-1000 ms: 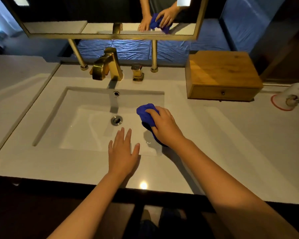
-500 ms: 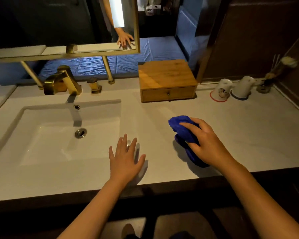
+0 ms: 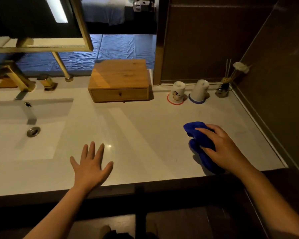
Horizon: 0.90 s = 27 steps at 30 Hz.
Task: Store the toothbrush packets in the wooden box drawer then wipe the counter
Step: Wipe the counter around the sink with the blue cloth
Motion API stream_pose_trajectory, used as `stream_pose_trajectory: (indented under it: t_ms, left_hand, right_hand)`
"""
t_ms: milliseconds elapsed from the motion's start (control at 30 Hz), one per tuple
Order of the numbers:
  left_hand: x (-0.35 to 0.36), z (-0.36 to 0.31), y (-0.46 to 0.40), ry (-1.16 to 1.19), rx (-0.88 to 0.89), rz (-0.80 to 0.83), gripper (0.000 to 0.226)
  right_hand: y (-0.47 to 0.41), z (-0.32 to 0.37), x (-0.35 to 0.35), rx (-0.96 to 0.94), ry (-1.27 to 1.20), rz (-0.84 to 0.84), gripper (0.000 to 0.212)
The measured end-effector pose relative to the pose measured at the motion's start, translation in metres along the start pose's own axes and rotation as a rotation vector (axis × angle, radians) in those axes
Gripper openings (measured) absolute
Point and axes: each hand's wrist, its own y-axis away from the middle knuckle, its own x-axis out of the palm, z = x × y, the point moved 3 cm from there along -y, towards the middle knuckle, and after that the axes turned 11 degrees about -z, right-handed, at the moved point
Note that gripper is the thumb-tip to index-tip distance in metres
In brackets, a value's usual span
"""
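Observation:
My right hand presses a bunched blue cloth onto the white counter, near its right front corner. My left hand lies flat on the counter with fingers spread, holding nothing, just right of the sink. The wooden box stands at the back of the counter with its drawer shut. No toothbrush packets are in sight.
The sink basin with a gold faucet is at the left. Two upturned cups and a reed diffuser stand at the back right by the dark wall. A mirror frame hangs above the faucet.
My right hand has slid the blue cloth from the sink's edge rightward across the counter to near its right end. The view has swung right with it. My left hand stays flat.

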Motion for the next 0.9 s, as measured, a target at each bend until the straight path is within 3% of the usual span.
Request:
stream_pose_trajectory:
  t_ms: [233, 400, 500, 600, 767, 900]
  left_hand:
    - [-0.001, -0.003, 0.000, -0.024, 0.008, -0.025, 0.081]
    - [0.001, -0.001, -0.001, -0.021, 0.009, -0.032, 0.080]
    - [0.002, -0.001, -0.001, -0.035, 0.015, -0.024, 0.081]
    - [0.002, 0.000, -0.001, -0.034, 0.016, -0.022, 0.081]
    - [0.004, 0.000, -0.002, -0.040, 0.012, -0.024, 0.080]
    - [0.005, 0.002, -0.002, -0.051, 0.014, -0.019, 0.079]
  right_hand:
    - [-0.008, -0.042, -0.020, 0.069, -0.066, -0.096, 0.055]
    - [0.002, -0.045, 0.032, -0.080, -0.033, 0.178, 0.056]
    - [0.010, -0.052, 0.067, -0.147, 0.106, 0.308, 0.053]
    - [0.029, -0.058, 0.094, -0.149, 0.203, 0.212, 0.050]
    - [0.044, -0.063, 0.115, 0.002, 0.216, 0.050, 0.061]
    - [0.028, -0.074, 0.114, -0.041, 0.241, 0.134, 0.076]
